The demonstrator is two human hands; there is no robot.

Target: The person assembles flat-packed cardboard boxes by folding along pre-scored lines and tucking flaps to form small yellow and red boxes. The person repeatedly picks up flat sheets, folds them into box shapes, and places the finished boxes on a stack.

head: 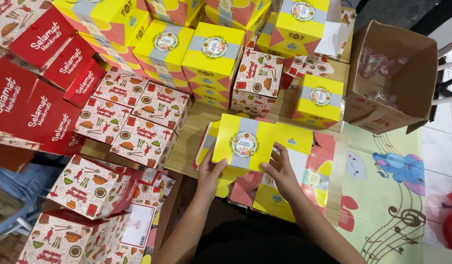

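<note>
Landmark: the yellow box with a grey striped band and a round floral label, seen from the head camera; every place below is told from it.
Left hand: at the box's near left corner, thumb lying up on the lid, the other fingers tucked under the edge and hidden; a loose, half-curled hold with the box between thumb and fingers.
Right hand: at the box's near right corner, fingers spread and pressed flat against the lid's edge and side, thumb below; open and bracing the box, not wrapped round it.
Yellow box: held level between both hands, lid up, just above a pile of flat box blanks in yellow and red that lie right under and to the right of it.
Wooden table: showing bare just behind and left of the box.
Stacked yellow boxes: behind the box, closed, several rows deep.
Patterned boxes: left of the box, white with small red food drawings, stacked and tilted.
Red boxes: far left, beyond the patterned ones.
Cardboard carton: right and behind the box, open, with clear plastic bags inside.
Play mat: right of the box, pale with an elephant and music notes.
</note>
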